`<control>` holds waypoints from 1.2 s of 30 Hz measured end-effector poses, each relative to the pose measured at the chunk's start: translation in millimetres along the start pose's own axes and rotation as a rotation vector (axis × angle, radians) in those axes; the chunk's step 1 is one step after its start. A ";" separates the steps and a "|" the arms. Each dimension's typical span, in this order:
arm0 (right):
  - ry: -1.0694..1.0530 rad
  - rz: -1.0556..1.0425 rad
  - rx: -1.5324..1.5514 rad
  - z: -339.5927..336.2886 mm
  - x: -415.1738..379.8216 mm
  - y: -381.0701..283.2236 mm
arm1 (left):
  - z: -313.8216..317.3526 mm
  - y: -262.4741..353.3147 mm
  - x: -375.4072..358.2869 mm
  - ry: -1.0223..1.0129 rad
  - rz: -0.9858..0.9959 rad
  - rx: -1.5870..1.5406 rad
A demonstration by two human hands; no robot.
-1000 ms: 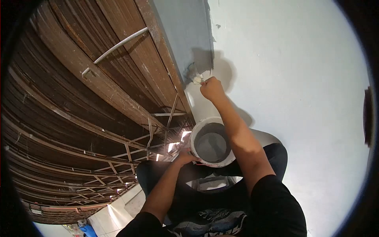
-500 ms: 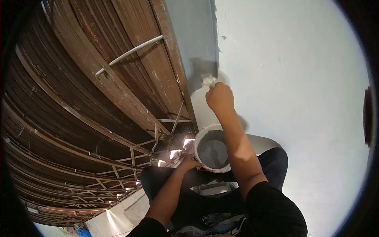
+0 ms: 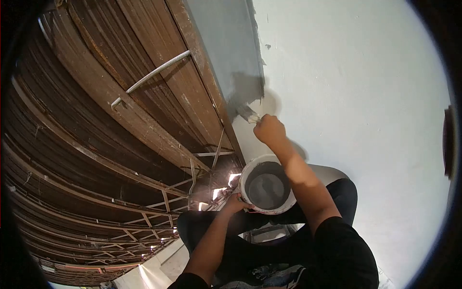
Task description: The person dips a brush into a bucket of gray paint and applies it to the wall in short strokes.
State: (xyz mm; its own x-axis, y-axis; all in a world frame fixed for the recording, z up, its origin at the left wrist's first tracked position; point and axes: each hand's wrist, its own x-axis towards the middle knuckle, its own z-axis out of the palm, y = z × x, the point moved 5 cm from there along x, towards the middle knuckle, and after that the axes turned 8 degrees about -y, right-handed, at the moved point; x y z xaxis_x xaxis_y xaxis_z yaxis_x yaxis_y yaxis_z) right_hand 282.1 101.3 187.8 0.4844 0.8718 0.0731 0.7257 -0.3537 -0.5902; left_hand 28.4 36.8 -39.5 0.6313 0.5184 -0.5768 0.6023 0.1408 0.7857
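My right hand (image 3: 270, 130) is closed around the handle of a paintbrush (image 3: 249, 113), its bristles against the wall at the lower end of a grey painted strip (image 3: 219, 48). A white bucket (image 3: 244, 174) with grey paint (image 3: 266, 189) inside sits in front of my lap. My left hand (image 3: 236, 204) grips the bucket's rim on its left side, fingers curled round it. Part of the bucket's right side is behind my right forearm.
A brown folding metal gate (image 3: 159, 120) with white bar handles (image 3: 159, 71) stands along the left, its frame bordering the grey strip. Pale wall (image 3: 356, 111) spreads to the right. My bent legs (image 3: 339, 197) flank the bucket. A dark object (image 3: 448, 142) shows at the right edge.
My right hand has lowered the paintbrush slightly, and its bristles now point up and left toward the gate frame. Grey covers a little more wall there. My left hand still holds the bucket.
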 end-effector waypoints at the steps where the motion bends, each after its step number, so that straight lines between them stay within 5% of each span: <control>1: 0.024 -0.005 0.013 -12.1 -3.6 -3.6 | -0.7 -1.0 0.5 0.020 0.018 -0.006; 6: 0.149 -0.051 0.094 -19.2 4.2 -10.6 | -1.2 -7.9 1.4 0.043 -0.007 -0.031; 8: 0.086 -0.039 0.071 -4.1 12.0 -12.3 | -2.7 -50.4 28.6 0.039 -0.012 0.000; 9: 0.058 -0.032 0.061 -1.7 12.3 -13.3 | -1.6 -6.7 3.0 -0.010 0.046 0.061; 12: -0.028 0.007 0.017 -8.3 10.6 -8.9 | -3.6 -68.0 37.1 0.059 -0.056 0.050; 15: -0.040 -0.011 0.025 -37.4 -5.6 -12.9 | -0.6 8.2 -13.9 0.067 -0.026 0.319; 18: 0.037 -0.073 0.074 -1.6 42.6 -11.2 | -2.8 16.4 -2.7 -0.075 -0.152 0.500; 21: -0.177 -0.087 0.133 -33.0 48.3 -22.5 | -2.2 38.7 -22.3 -0.152 -0.173 0.401; 24: -0.202 -0.169 -0.074 -60.7 25.1 -20.7 | -3.5 53.0 -31.1 -0.111 -0.115 0.308; 25: -0.187 -0.066 0.078 -64.5 20.8 -19.8 | -4.3 48.9 -25.1 -0.094 -0.079 0.275; 29: -0.429 -0.083 0.198 12.0 66.2 -0.1 | 0.6 1.4 -1.2 0.003 0.085 0.088; 33: -0.242 -0.241 0.203 -6.7 36.7 29.6 | -0.8 -17.9 16.0 -0.044 -0.017 -0.145; 36: -0.481 0.037 0.380 39.7 55.6 15.9 | -2.0 -32.3 22.0 -0.015 -0.020 -0.059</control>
State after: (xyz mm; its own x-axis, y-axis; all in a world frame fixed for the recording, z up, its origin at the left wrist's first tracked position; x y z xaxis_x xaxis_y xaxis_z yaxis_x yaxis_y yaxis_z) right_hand 301.1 157.6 150.6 0.1663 0.9479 -0.2719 0.4450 -0.3182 -0.8371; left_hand 21.8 45.3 -77.2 0.6269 0.5024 -0.5955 0.5855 0.2005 0.7855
